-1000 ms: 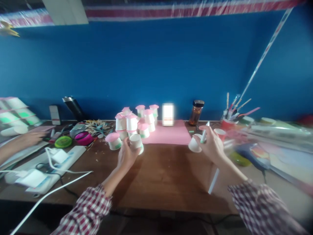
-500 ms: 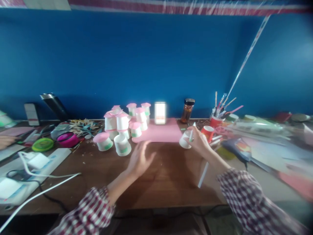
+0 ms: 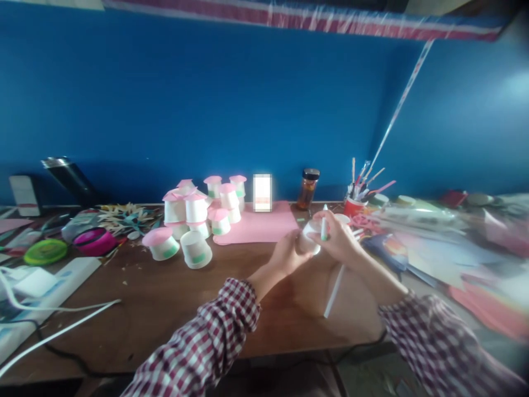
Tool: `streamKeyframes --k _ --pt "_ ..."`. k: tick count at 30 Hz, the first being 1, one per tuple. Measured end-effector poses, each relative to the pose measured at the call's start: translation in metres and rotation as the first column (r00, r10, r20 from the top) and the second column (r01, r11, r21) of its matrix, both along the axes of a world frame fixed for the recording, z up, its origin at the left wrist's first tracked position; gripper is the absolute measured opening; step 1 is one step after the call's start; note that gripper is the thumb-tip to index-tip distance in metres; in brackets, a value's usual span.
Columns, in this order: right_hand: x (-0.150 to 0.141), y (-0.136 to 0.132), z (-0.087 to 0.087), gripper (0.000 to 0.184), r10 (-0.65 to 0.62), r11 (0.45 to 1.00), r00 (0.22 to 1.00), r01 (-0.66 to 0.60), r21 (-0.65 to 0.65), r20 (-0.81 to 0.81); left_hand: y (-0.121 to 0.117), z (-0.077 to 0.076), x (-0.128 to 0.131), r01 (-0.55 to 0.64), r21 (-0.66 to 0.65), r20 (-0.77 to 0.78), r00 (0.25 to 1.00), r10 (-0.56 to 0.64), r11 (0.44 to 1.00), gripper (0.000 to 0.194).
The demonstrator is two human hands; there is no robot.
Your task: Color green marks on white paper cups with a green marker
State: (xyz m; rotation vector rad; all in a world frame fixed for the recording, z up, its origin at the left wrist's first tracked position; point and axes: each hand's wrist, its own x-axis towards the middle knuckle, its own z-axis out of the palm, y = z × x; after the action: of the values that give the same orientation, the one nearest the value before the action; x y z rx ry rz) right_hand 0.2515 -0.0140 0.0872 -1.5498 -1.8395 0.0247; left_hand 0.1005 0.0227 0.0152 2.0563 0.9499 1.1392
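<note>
The fingers of my left hand (image 3: 285, 255) curl around the side of a white paper cup (image 3: 306, 238); those of my right hand (image 3: 342, 240) pinch a slim pen-like tool (image 3: 324, 223), white and green, upright beside it. Whether my right fingers also grip that cup I cannot tell. It is closer to the back edge of the desk (image 3: 144, 309) than to the front, by the near right corner of a pink sheet (image 3: 268, 223). A white strip (image 3: 334, 292) slants toward the front edge. Left of the sheet, a green-patched cup (image 3: 196, 251) stands near stacked pink-topped cups (image 3: 195, 208). A dark-lidded jar (image 3: 309, 190) stands along the back edge.
</note>
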Motion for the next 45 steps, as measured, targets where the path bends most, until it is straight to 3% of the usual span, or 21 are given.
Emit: streamKeyframes --k 5,12,16,20,22,24,27,29,32,37,41,45 --pt "0.003 -0.003 -0.003 0.037 -0.023 0.999 1.0 0.023 0.024 -0.007 0.005 -0.004 0.01 -0.002 0.118 -0.068 0.998 0.01 0.993 0.035" --pt "0.003 -0.008 -0.011 0.037 0.015 1.0 0.998 -0.014 0.019 -0.056 0.005 -0.017 0.009 -0.008 0.066 -0.04 0.999 0.01 0.998 0.046" --pt "0.001 -0.011 -0.004 0.038 -0.023 0.996 0.995 0.031 0.087 -0.092 -0.005 -0.009 0.008 0.055 0.013 0.199 0.978 -0.057 0.998 0.056" --pt "-0.005 -0.012 0.002 0.037 -0.034 0.989 0.969 0.068 0.129 -0.244 -0.023 0.002 0.009 0.282 -0.088 0.479 0.853 -0.207 0.955 0.055" --pt "-0.01 -0.012 0.001 0.032 -0.048 0.984 0.945 0.1 0.146 -0.323 -0.03 0.003 0.012 0.289 -0.142 0.599 0.787 -0.151 0.947 0.06" --pt "-0.016 -0.011 -0.001 0.03 -0.052 0.973 0.923 0.133 0.189 -0.382 -0.033 0.001 0.016 0.251 -0.28 0.712 0.702 0.025 0.927 0.055" --pt "-0.025 -0.006 -0.007 0.03 -0.034 0.962 0.907 0.143 0.232 -0.42 -0.033 -0.003 0.018 0.324 -0.471 0.782 0.583 0.219 0.82 0.039" --pt "-0.031 -0.001 -0.012 0.026 -0.01 0.967 0.902 0.118 0.224 -0.431 -0.034 -0.003 0.017 0.398 -0.525 0.79 0.557 0.256 0.753 0.037" --pt "-0.04 0.008 -0.019 0.019 0.001 0.96 0.864 0.14 0.241 -0.504 -0.04 0.004 0.012 0.444 -0.557 0.797 0.524 0.301 0.701 0.031" --pt "-0.055 0.022 -0.028 0.015 -0.029 0.951 0.784 0.212 0.224 -0.62 -0.056 0.021 0.005 0.558 -0.437 0.892 0.367 0.262 0.705 0.029" --pt "-0.054 0.032 -0.022 0.015 0.021 0.965 0.778 0.148 0.216 -0.627 -0.065 0.018 -0.01 0.51 -0.49 0.869 0.345 0.354 0.707 0.024" --pt "-0.025 0.044 -0.011 0.022 -0.045 0.929 0.654 0.305 0.209 -0.756 -0.071 0.001 -0.039 0.371 -0.67 0.74 0.408 0.535 0.643 0.022"
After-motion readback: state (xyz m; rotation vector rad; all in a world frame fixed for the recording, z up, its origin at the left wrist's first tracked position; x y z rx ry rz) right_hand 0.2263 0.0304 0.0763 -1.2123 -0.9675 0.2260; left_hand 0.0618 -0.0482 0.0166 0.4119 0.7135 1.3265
